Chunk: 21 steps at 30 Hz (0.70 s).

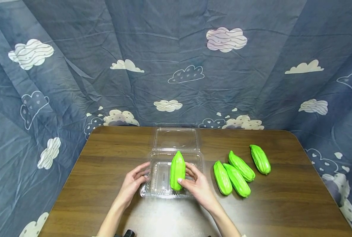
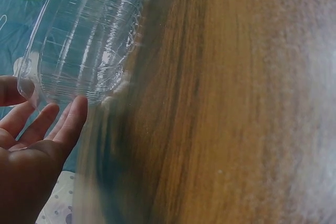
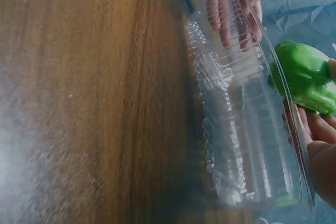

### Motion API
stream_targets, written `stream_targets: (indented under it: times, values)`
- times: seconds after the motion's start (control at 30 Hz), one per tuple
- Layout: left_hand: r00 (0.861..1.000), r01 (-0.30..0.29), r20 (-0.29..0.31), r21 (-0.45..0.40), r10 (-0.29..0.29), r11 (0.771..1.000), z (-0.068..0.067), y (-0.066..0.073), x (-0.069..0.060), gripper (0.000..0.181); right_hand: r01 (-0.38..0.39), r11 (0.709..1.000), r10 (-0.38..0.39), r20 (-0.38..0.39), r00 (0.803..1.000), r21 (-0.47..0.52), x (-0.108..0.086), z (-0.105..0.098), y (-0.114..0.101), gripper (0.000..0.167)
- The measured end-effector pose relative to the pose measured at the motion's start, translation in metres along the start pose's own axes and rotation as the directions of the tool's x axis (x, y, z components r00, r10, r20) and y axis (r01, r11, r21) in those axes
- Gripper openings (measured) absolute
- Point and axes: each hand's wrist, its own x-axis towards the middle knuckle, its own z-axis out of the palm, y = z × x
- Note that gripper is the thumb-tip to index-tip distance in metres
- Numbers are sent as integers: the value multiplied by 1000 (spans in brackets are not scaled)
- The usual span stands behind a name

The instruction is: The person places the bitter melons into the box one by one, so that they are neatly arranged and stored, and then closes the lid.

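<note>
**Over the Open Clamshell: Lowering a Ribbed Green Fruit**

**Head view.** The right hand (image 1: 195,183) holds one ribbed green fruit (image 1: 177,172), thumb on its near end, fingers along its right side, pointed tip facing away. Directly below the grip lies the clear plastic clamshell tray (image 1: 159,174). Left of the grip, the left hand (image 1: 133,179) is at the tray's left wall. Judged from this pose, the step is placement into the tray: align the fruit front to back, clear the near rim, and release only once it rests on the base. Behind the grip, the hinged lid (image 1: 176,140) lies folded back, clear of the opening. Right of the grip, four loose fruits (image 1: 237,180) lie on the wooden table (image 1: 105,148), three grouped, one apart.

**Left wrist view.** The left fingers are spaced and extended along the tray wall, thumb at the rim; pressure cannot be told. Steady lightly: thin plastic will probably flex.

**Right wrist view.** The held fruit is on the rim's open side. The rim beside the right fingers is the likely snag; withdraw them upward.
</note>
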Motion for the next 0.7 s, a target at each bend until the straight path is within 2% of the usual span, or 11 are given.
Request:
stream_targets:
  times: [0.17, 0.4, 0.7]
  values:
    - [1000, -1, -3, -2, 1, 1000, 0, 0, -1, 55, -26, 1000, 27, 51, 998, -13, 5, 6, 0, 62]
    - [1000, 6, -12, -8, -7, 1000, 1, 0, -1, 55, -13, 995, 22, 88, 996, -99, 15, 12, 2, 64]
    - [1000, 7, -20, -1, -7, 1000, 1, 1, -2, 56, -7, 989, 29, 142, 989, -149, 25, 23, 11, 63]
